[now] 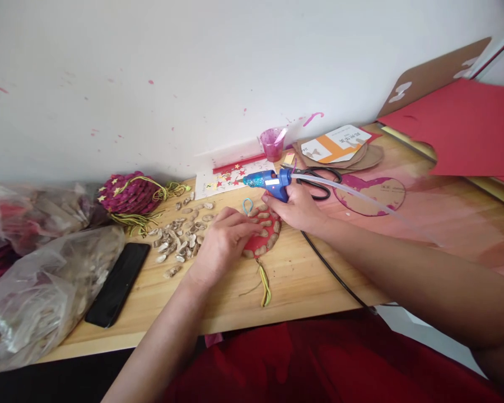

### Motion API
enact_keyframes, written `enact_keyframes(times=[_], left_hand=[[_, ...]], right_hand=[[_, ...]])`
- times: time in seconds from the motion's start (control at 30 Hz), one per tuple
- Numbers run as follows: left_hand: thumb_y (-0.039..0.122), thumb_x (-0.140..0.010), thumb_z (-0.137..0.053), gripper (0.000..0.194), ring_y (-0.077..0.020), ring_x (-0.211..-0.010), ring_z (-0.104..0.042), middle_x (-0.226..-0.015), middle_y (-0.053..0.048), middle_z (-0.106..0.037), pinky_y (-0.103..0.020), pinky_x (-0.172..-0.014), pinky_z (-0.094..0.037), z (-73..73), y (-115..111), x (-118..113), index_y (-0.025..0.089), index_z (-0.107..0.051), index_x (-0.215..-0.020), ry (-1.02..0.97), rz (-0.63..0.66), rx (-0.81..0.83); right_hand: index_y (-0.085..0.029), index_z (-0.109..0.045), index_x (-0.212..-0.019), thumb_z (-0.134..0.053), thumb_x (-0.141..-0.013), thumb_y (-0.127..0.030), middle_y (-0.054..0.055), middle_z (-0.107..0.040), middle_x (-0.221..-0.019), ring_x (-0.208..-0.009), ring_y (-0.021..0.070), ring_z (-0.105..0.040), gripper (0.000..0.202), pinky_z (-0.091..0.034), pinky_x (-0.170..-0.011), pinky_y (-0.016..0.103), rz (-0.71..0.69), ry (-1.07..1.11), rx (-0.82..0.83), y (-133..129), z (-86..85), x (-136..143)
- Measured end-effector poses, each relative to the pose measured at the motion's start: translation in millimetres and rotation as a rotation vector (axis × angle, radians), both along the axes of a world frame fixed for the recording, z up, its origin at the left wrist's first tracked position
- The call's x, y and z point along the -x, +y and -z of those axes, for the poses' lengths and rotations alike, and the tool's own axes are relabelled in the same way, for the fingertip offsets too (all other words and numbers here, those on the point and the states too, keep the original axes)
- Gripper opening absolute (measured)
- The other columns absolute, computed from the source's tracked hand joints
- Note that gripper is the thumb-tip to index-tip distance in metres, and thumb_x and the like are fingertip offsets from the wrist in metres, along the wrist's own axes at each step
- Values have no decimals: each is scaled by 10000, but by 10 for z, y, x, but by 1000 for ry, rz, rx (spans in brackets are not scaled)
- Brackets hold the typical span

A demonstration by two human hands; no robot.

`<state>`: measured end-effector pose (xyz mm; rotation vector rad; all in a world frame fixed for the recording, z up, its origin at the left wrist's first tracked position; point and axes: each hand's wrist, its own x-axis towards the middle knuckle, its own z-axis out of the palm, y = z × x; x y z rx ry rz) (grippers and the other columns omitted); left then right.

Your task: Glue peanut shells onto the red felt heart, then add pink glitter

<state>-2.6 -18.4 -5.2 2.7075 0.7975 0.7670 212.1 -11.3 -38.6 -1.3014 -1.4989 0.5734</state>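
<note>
A round red disc [256, 242] lies on the wooden table, with peanut shells [272, 240] around its rim and more across its upper part. A blue string loop [247, 205] sticks out at its top and a yellow-green tassel [264, 286] hangs from its bottom. My left hand [227, 238] rests over the disc's left side, fingers together and bent; what they hold, if anything, is hidden. My right hand [297, 208] is closed round a blue glue gun [273, 182] above the disc's upper right, its nozzle pointing left. A clear glue stick [340, 184] trails from its back.
Loose shells [178, 238], a black phone [118, 284], plastic bags [54, 280] and a purple shell ornament [130, 193] lie left. Behind are star stickers [231, 176] and a pink cup [273, 144]. Scissors [319, 174] lie right; a black cord [331, 268] crosses the front edge.
</note>
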Motion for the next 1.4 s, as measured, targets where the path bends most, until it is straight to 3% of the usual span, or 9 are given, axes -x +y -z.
enact_keyframes(times=[0.07, 0.17, 0.23, 0.33, 0.63, 0.9, 1.03, 1.2, 1.4], left_hand=[[187, -951, -637, 189, -208, -898, -607, -951, -57, -771, -368, -847, -506, -96, -8, 61, 225, -778, -1071, -41, -112, 12], [181, -926, -657, 129, -224, -883, -606, -898, -55, -771, -388, -862, -491, -155, -23, 164, 209, -783, -934, 10, -236, -2], [175, -903, -673, 116, -243, -878, -604, -864, -56, -767, -406, -860, -483, -124, -29, 222, 210, -780, -872, 85, -276, -5], [159, -908, -648, 147, -260, -888, -600, -889, -72, -766, -433, -875, -473, -37, -31, 263, 203, -783, -945, 143, -321, -5], [187, -925, -652, 140, -259, -945, -582, -918, -76, -747, -432, -912, -455, 23, -20, 208, 211, -783, -880, 187, -287, -28], [276, -950, -646, 178, -256, -908, -597, -887, -72, -746, -418, -857, -445, -54, -12, 300, 201, -777, -855, 158, -323, -47], [210, -948, -624, 173, -254, -909, -597, -893, -72, -749, -411, -848, -447, -100, 14, 352, 197, -774, -863, 153, -358, -26], [159, -915, -656, 142, -257, -973, -606, -941, -53, -764, -432, -908, -428, -69, -27, 316, 229, -773, -957, 176, -302, 0], [140, -915, -650, 153, -255, -942, -606, -911, -47, -769, -434, -893, -414, -27, -38, 235, 231, -773, -912, 237, -254, -6]], right_hand=[[-192, -635, -800, -640, -834, -355, 35, -652, -801, -795, 214, -588, 167, -465, -773, 363, -2, -11, -2, -1, -6, -6], [-193, -618, -739, -632, -830, -372, 37, -644, -779, -806, 223, -591, 201, -461, -803, 374, 2, -42, -7, 0, -13, -14], [-200, -589, -692, -629, -834, -372, 32, -633, -747, -799, 221, -592, 226, -463, -801, 372, 0, -52, -6, -4, -21, -16], [-208, -573, -659, -628, -841, -359, 34, -637, -735, -799, 220, -603, 242, -473, -777, 361, -19, -43, 10, -15, -38, -13], [-206, -628, -739, -661, -838, -355, 41, -672, -743, -811, 230, -644, 182, -510, -711, 347, -33, 11, 52, -35, -72, 1], [-206, -647, -749, -673, -829, -360, 47, -679, -742, -816, 241, -653, 176, -521, -675, 344, -24, 15, 44, -6, -38, 1], [-203, -656, -754, -687, -821, -375, 54, -683, -748, -817, 249, -659, 187, -529, -671, 350, -10, 10, 47, 2, -20, -4], [-202, -666, -777, -695, -817, -395, 62, -689, -766, -843, 263, -665, 199, -537, -673, 356, -2, 17, 61, 0, -14, -5], [-200, -666, -783, -681, -825, -376, 62, -696, -789, -834, 251, -664, 182, -533, -680, 353, -2, 15, 46, -1, -20, 1]])
